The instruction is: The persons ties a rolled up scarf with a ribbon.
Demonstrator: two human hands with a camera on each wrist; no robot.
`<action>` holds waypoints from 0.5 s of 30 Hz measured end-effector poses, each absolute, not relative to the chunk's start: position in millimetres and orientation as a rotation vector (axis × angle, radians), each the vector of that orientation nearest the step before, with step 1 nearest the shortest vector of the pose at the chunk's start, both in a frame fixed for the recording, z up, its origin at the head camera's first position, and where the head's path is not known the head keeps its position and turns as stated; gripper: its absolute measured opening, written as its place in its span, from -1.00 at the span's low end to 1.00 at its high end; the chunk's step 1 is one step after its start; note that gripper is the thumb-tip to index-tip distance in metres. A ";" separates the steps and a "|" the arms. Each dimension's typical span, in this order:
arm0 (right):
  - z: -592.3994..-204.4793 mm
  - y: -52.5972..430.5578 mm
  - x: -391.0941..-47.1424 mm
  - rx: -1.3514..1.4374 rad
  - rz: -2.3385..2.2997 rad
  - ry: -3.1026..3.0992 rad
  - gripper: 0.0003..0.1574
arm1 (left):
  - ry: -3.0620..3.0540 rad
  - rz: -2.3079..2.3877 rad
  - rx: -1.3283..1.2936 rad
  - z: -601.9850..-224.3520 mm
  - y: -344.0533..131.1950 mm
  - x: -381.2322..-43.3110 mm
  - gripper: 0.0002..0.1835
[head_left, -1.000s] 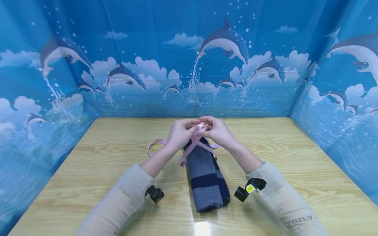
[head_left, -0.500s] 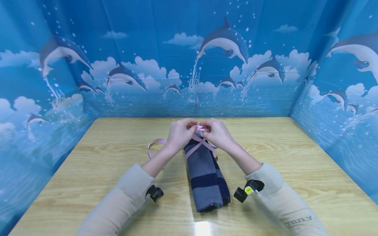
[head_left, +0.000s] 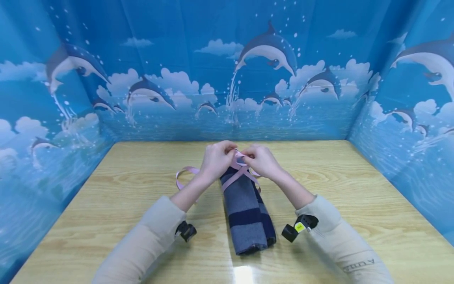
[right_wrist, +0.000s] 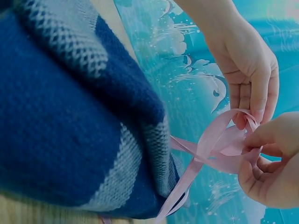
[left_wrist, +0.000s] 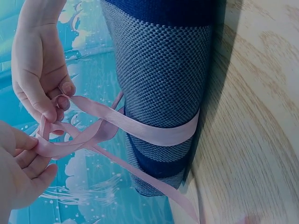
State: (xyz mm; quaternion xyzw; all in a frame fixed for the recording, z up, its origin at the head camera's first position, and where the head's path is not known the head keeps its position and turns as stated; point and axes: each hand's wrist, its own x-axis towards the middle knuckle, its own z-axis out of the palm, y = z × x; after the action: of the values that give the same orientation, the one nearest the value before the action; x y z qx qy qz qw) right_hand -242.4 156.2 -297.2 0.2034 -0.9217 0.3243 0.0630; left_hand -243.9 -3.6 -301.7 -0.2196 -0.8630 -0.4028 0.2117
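Rolled cloth: the grey-and-navy rolled cloth (head_left: 244, 201) lies on the middle of the counter (head_left: 319, 173), in front of the person and between the forearms.
Long axis: it runs away from the person, slightly slanted, the far end leaning to the left and the near end pointing toward the person and a little right.
Stripes: navy and grey bands cross that axis; a lengthwise overlap shows along the right side.
Ribbon: the pink ribbon (head_left: 238, 180) goes around the cloth close to its far end, roughly across the long axis, its strands crossing on top before rising to the fingers.
Ribbon slack: one curl sits left of the cloth, behind the left forearm; a short piece shows at the right side.
Left hand: the left hand (head_left: 214, 161), above the far end, pinches the ribbon between thumb and fingertips, the fingers bent.
Right hand: the right hand (head_left: 263, 161), just beside it, also pinches the ribbon with thumb and fingers curled in; a small loop spans the gap between the hands.
Sleeves: pale, with a small black camera (head_left: 186, 231) at the left cuff and another camera (head_left: 299, 227), bearing a yellow label, at the right.
Backdrop: a blue dolphin-print curtain (head_left: 188, 122) borders the counter behind and on both sides.
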 end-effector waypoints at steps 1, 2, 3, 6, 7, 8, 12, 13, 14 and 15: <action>-297.2 156.9 -242.8 0.602 1.014 -2.793 -0.73 | -2.403 -1.126 -0.607 -301.5 -3.7 -243.8 -0.84; -297.2 157.7 -243.3 0.592 1.053 -2.799 -0.73 | -2.408 -1.129 -0.604 -301.3 -3.7 -243.7 -0.84; -297.2 158.5 -243.9 0.583 1.099 -2.806 -0.72 | -2.413 -1.131 -0.602 -301.0 -3.7 -243.7 -0.84; -297.3 160.1 -245.6 0.550 1.249 -2.810 -0.70 | -2.421 -1.125 -0.598 -300.3 -3.6 -243.9 -0.84; -297.2 160.3 -245.8 0.544 1.302 -2.806 -0.70 | -2.423 -1.125 -0.597 -300.0 -3.6 -244.0 -0.84; -297.6 160.5 -246.2 0.538 1.359 -2.799 -0.69 | -2.425 -1.124 -0.594 -299.6 -3.5 -244.1 -0.84; -299.0 161.4 -246.7 0.528 1.563 -2.750 -0.69 | -2.427 -1.131 -0.585 -298.3 -3.7 -244.5 -0.83; -299.4 161.7 -246.7 0.526 1.607 -2.735 -0.68 | -2.426 -1.134 -0.583 -298.2 -3.8 -244.6 -0.83; -299.8 162.0 -246.7 0.526 1.653 -2.719 -0.68 | -2.424 -1.134 -0.582 -298.2 -3.9 -244.8 -0.83; -300.2 162.3 -246.8 0.530 1.690 -2.700 -0.68 | -2.419 -1.133 -0.584 -298.1 -3.9 -244.8 -0.83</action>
State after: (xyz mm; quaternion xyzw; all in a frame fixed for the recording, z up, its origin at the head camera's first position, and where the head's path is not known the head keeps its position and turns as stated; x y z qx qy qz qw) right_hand -246.8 162.3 -300.2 0.1639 -0.8353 0.5229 -0.0438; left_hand -244.8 -3.9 -298.1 -0.2092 -0.8664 -0.4057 0.2024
